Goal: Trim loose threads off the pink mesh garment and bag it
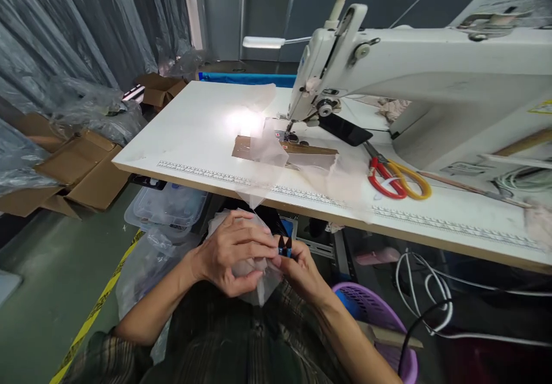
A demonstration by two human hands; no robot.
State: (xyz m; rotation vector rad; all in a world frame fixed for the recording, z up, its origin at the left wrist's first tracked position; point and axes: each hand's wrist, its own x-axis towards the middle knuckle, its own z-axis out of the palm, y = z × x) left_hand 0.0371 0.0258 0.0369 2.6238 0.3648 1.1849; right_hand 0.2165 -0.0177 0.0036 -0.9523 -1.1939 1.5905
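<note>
My left hand (pixel 237 249) is closed on a bunch of sheer pale fabric (pixel 265 292) in front of my lap, below the table edge. Close beside it, my right hand (pixel 304 272) grips thread snips (pixel 284 247) with dark tips and a blue body. Its fingertips meet those of my left hand at the cloth. On the table above, more sheer fabric pieces (pixel 269 145) lie by the sewing machine's needle area. One piece hangs over the front edge toward my hands.
A white sewing machine (pixel 414 56) stands on the white table (pixel 181 122). Scissors (pixel 394 180) with red and yellow handles and a black phone (pixel 345 129) lie beside it. Beneath are a purple basket (pixel 379 309) and a clear plastic box (pixel 168 206). Cardboard boxes (pixel 90 165) sit left.
</note>
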